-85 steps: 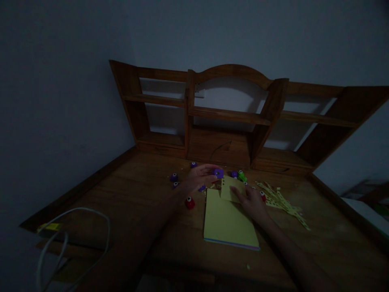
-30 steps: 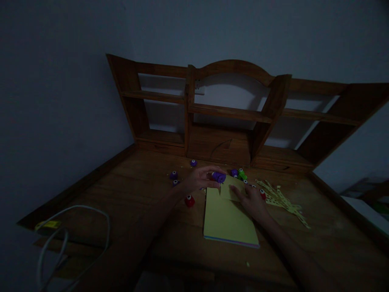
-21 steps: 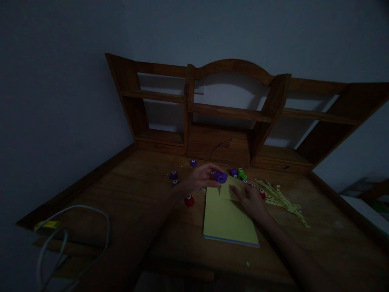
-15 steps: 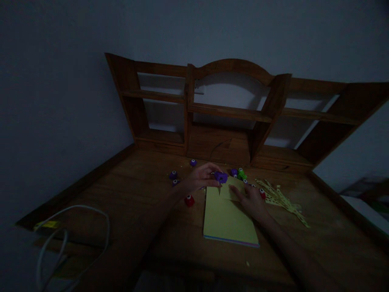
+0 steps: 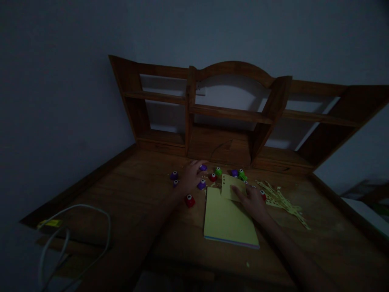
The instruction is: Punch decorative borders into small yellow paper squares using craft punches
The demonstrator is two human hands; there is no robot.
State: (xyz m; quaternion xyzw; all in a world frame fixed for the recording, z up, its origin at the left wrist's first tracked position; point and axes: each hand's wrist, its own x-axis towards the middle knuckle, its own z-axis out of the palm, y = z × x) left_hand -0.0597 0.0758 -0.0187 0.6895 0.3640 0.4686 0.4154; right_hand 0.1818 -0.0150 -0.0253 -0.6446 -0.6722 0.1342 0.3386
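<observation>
Paper piece [image 5: 228, 186] partly over stack [image 5: 231, 225], strips [image 5: 290, 208] right, shelf unit [image 5: 231, 113] behind, desk [image 5: 146, 172] beneath

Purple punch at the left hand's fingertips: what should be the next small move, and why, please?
Perhaps close the left hand firmly around the purple punch: it is at the fingertips, though I cannot tell whether it is already held. The right hand holds the small yellow card, with holes near its left edge.
</observation>
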